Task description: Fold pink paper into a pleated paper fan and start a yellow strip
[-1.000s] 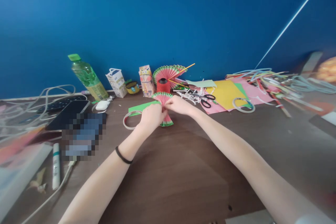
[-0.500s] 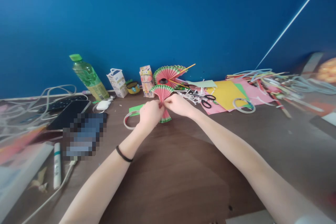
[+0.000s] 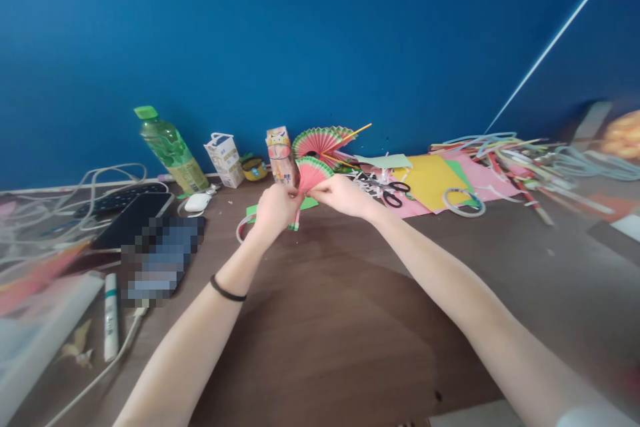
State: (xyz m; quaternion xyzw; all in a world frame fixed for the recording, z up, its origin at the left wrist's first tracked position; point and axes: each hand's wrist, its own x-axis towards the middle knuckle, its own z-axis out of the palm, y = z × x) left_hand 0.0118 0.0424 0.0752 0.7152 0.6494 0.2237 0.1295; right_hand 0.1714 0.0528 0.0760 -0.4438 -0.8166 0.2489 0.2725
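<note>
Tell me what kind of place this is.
Probably a home craft desk: scissors, coloured paper and a tape roll lie on it, with a phone and a bottle nearby.

A green-capped bottle [image 3: 173, 155] and a white carton [image 3: 225, 160] stand beyond the left hand [image 3: 277, 209], before a blue wall [image 3: 320, 40] — a pixelated phone [image 3: 167, 257] and white marker [image 3: 111, 320] lie to that hand's left, pale cables [image 3: 55, 210] farther out.

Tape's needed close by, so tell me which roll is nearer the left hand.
The left roll, partly hidden behind the left hand; the other roll lies well off to the right, by the yellow paper.
</note>
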